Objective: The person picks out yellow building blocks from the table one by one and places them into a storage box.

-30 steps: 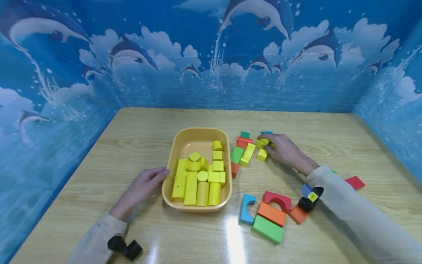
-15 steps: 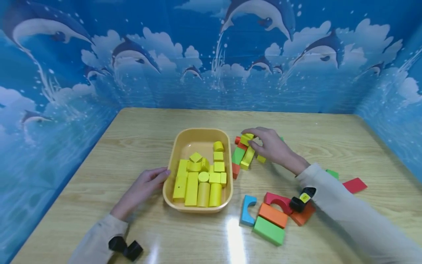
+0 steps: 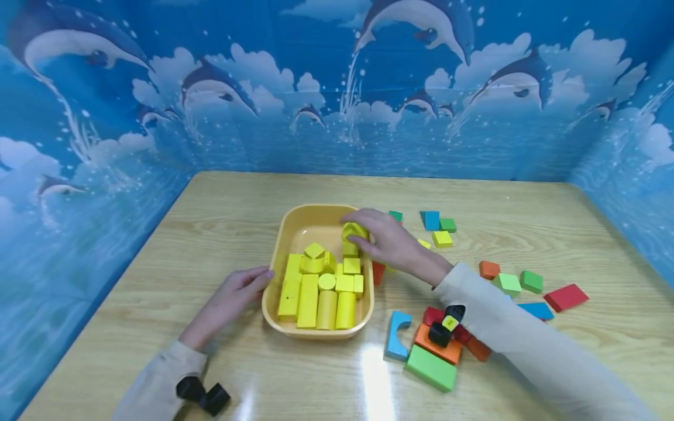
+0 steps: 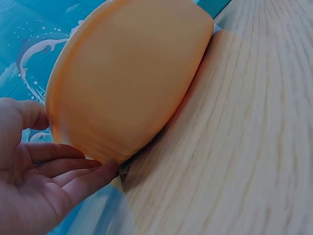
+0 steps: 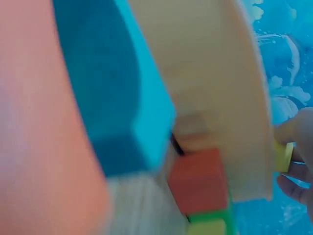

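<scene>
In the head view my left hand (image 3: pixel 242 289) grips the left side of a yellow-orange plastic tub (image 3: pixel 265 310). In the left wrist view the thumb meets the tub's rim while the fingers lie against its outer wall (image 4: pixel 127 73). Over the tub's right rim, my right hand (image 3: pixel 387 237) pinches a yellow toy block (image 3: pixel 353 230) between thumb and fingers. This held block (image 5: pixel 282 156) shows at the right edge of the right wrist view, partly hidden by the fingers. Several yellow blocks (image 3: pixel 308 301), long bars, cylinders and cubes among them, lie inside the tub.
Right of the tub lie a red block (image 3: pixel 378 273), a blue block (image 3: pixel 430 220) and a yellow block (image 3: pixel 442 239). Nearer me are a blue arch (image 3: pixel 397 336) and a green bar (image 3: pixel 430 368). More coloured blocks, including a red one (image 3: pixel 566 297), lie farther right. A dolphin-print curtain (image 3: pixel 337 88) encloses the table.
My right hand has carried the yellow block leftward from the loose blocks to over the tub's right side. The left hand has stayed at the tub's left side.
</scene>
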{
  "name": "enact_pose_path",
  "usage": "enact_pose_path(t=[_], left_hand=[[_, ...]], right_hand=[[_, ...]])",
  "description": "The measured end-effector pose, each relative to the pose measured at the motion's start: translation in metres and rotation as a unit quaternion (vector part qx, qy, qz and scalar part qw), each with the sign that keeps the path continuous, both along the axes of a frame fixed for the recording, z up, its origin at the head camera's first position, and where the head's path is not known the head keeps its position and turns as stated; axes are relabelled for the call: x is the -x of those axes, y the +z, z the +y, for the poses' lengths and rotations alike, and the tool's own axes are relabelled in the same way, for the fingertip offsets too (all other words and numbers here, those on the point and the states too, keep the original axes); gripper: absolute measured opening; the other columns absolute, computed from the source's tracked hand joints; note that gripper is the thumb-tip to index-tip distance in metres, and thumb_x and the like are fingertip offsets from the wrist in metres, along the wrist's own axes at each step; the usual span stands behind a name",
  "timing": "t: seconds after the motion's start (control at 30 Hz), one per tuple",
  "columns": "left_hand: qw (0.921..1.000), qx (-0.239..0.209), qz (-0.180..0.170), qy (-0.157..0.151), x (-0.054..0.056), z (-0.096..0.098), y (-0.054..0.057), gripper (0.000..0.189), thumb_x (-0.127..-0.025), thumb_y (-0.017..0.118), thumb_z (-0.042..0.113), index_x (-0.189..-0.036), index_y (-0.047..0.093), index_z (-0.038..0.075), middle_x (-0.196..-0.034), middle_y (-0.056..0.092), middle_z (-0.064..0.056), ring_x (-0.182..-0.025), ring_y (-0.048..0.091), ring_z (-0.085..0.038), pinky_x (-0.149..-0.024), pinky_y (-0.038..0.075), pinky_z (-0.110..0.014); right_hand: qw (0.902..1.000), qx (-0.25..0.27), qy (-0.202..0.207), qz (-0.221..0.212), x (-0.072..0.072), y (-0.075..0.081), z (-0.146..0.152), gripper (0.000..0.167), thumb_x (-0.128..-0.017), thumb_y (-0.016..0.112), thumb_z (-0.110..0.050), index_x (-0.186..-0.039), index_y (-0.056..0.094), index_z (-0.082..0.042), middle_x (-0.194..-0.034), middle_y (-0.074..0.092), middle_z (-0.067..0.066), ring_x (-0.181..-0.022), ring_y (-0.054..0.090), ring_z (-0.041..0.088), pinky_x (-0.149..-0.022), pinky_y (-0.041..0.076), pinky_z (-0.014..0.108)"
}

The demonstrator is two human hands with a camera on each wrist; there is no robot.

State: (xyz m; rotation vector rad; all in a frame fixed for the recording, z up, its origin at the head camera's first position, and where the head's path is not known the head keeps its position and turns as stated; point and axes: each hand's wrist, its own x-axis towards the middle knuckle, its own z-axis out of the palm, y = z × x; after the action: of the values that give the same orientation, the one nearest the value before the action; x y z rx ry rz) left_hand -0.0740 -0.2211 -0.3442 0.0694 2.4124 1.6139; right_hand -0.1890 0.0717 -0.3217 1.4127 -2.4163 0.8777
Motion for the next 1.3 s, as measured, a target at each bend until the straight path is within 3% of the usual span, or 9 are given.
enact_pose_path(t=[0.17,0.4,0.57,0.77,1.03,1.17,1.3], left_hand=[[1.0,0.007,0.005,-0.001,0.0,0.002,-0.002,0.056,-0.104,0.045,0.031,-0.138,0.04,-0.012,-0.139,0.046,-0.029,-0.123,0.052,-0.037,-0.097,0.051,-0.038],[0.9998,0.019,0.004,0.002,0.003,0.003,-0.001,0.058,-0.103,0.045,0.035,-0.139,0.041,-0.01,-0.14,0.046,-0.027,-0.124,0.052,-0.036,-0.098,0.05,-0.039],[0.9998,0.019,0.006,-0.003,0.003,0.003,-0.001,0.058,-0.104,0.044,0.035,-0.139,0.04,-0.011,-0.14,0.045,-0.028,-0.125,0.051,-0.037,-0.098,0.05,-0.039],[0.9994,0.028,0.022,-0.005,0.003,0.004,0.0,0.055,-0.104,0.044,0.032,-0.138,0.042,-0.012,-0.138,0.047,-0.029,-0.123,0.052,-0.037,-0.097,0.051,-0.04],[0.9989,0.039,0.024,-0.005,0.001,0.002,0.0,0.055,-0.104,0.044,0.033,-0.138,0.043,-0.01,-0.138,0.047,-0.028,-0.121,0.055,-0.037,-0.096,0.051,-0.04],[0.9991,0.038,0.019,-0.002,0.0,0.001,0.0,0.056,-0.104,0.044,0.032,-0.138,0.041,-0.011,-0.139,0.046,-0.029,-0.121,0.054,-0.037,-0.096,0.052,-0.04],[0.9993,0.033,0.016,0.003,-0.001,0.001,0.001,0.056,-0.104,0.044,0.031,-0.138,0.04,-0.013,-0.14,0.045,-0.03,-0.122,0.054,-0.038,-0.096,0.052,-0.039]], right_hand=[[0.9983,-0.049,-0.007,-0.033,0.001,-0.005,-0.012,0.031,-0.095,0.062,-0.012,-0.125,0.061,-0.003,-0.12,0.065,0.01,-0.108,0.062,0.022,-0.091,0.054,0.037],[0.9933,-0.089,-0.017,-0.072,0.003,-0.006,-0.011,0.025,-0.095,0.058,-0.005,-0.119,0.065,-0.002,-0.114,0.067,0.01,-0.102,0.063,0.022,-0.087,0.055,0.036],[0.9958,-0.065,-0.03,-0.058,0.0,-0.006,-0.003,0.024,-0.095,0.056,-0.002,-0.118,0.066,-0.004,-0.114,0.066,0.008,-0.105,0.06,0.022,-0.09,0.053,0.039],[0.9964,-0.004,-0.076,-0.037,0.0,-0.007,0.031,0.028,-0.092,0.059,0.003,-0.118,0.064,-0.004,-0.12,0.061,0.011,-0.115,0.055,0.028,-0.093,0.051,0.047],[0.9733,-0.109,-0.171,-0.107,0.002,-0.02,0.093,0.04,-0.09,0.064,-0.003,-0.129,0.056,-0.002,-0.133,0.051,0.02,-0.126,0.043,0.04,-0.102,0.04,0.059],[0.9662,-0.131,-0.194,-0.108,0.001,-0.03,0.118,0.041,-0.088,0.067,-0.003,-0.128,0.055,0.0,-0.131,0.05,0.024,-0.122,0.043,0.044,-0.1,0.039,0.062],[0.966,-0.128,-0.204,-0.093,0.0,-0.04,0.135,0.038,-0.089,0.066,-0.003,-0.125,0.056,0.002,-0.127,0.053,0.024,-0.118,0.047,0.045,-0.098,0.041,0.062]])
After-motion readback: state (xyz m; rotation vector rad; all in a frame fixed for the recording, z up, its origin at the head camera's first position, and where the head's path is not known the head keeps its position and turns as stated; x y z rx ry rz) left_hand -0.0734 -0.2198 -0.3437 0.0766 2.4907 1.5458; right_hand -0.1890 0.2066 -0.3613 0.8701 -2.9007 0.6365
